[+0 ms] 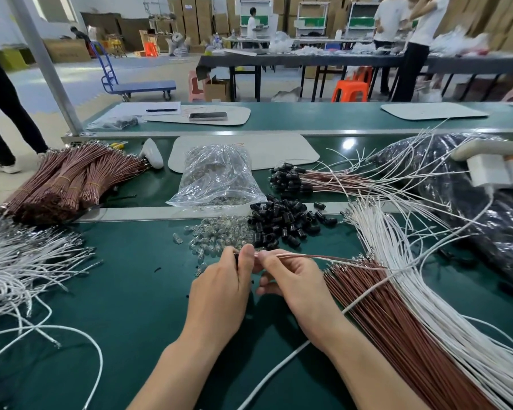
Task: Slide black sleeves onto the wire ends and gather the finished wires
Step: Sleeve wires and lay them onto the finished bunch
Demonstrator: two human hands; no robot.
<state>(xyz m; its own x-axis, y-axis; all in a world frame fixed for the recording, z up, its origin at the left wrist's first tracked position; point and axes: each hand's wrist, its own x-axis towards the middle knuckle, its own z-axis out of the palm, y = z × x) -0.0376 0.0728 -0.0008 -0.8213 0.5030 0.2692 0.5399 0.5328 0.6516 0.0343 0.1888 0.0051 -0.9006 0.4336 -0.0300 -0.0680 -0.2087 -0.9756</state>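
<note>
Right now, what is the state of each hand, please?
Left hand: closed, pinching a small black piece, probably a sleeve.
Right hand: closed, pinching the thin wires.

Factory assembly floor, wire work. Long green-topped workbench (131, 291) heaped with banded brown wire bundles (68, 182), loose white wires (427, 291), a pile of black sleeves (282, 223) and a clear bag of small glass bulbs (216, 176). Behind: stacked cardboard cartons (190, 19), blue platform trolley (139, 85), orange plastic stools (351, 90), standing workers (418, 39) at long dark tables (308, 59).
</note>
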